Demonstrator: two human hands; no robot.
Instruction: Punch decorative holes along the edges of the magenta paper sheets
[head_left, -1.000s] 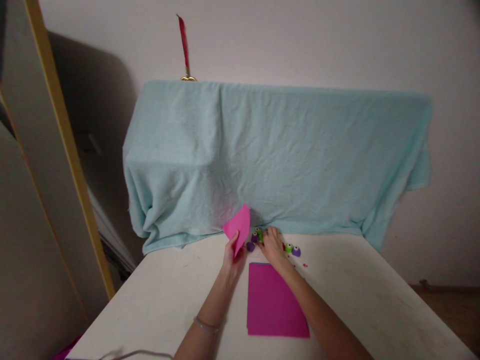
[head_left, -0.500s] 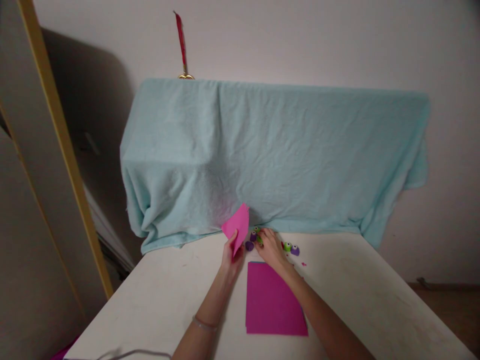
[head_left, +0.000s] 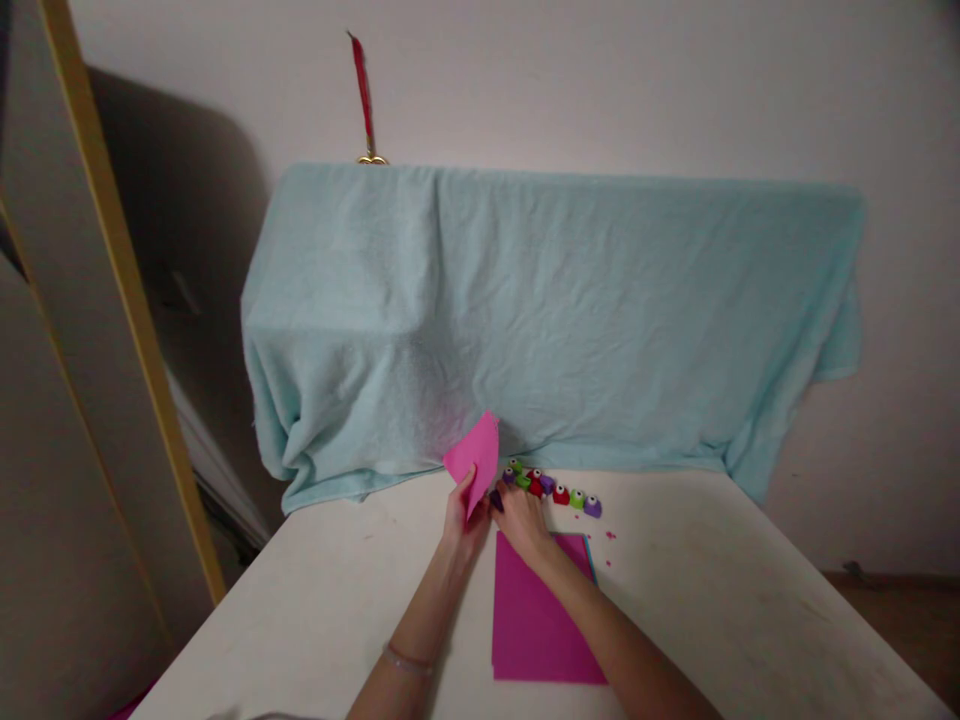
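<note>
My left hand point(head_left: 459, 515) is closed on a pink sheet of paper point(head_left: 478, 460), which stands up curved from the thumb and fingers. Close beside it, my right hand point(head_left: 523, 517) has its fingers wrapped round a dark purple craft punch point(head_left: 496, 500) at the paper's lower right edge. Whether the paper sits inside the punch's slot I cannot tell. Just beyond my right hand are more small punches with white eye-like tops, among them a green punch point(head_left: 522, 480). A red punch point(head_left: 561, 495), a light green punch point(head_left: 577, 499) and a purple punch point(head_left: 592, 506) stand in a row to the right.
A stack of magenta paper point(head_left: 540, 620) with a blue edge showing lies under my right forearm. Tiny pink paper cut-outs point(head_left: 610, 535) are scattered on the white table point(head_left: 712, 600). Behind the table hangs a light blue cloth point(head_left: 570, 310). A cable crosses the near left edge.
My right hand has moved left and nearer, away from the cluster of punches, and is now on the dark purple one beside the paper. My left hand holds the sheet almost unmoved.
</note>
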